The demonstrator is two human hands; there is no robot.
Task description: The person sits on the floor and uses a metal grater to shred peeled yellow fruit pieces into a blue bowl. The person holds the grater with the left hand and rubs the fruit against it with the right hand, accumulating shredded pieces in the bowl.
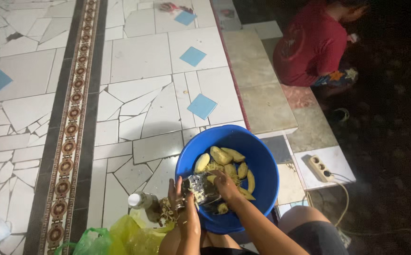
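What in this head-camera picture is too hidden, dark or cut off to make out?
- What the right hand presses on the metal grater: covered by the hand.
- The blue bowl's near rim: hidden behind both forearms.
- The left hand's grip on the grater: blurred.
- The yellow-green bags: cut off by the bottom edge, contents unseen.
- Ground at right: too dark.

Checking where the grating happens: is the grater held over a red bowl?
No, the metal grater sits over a blue bowl holding peeled yellow pieces.
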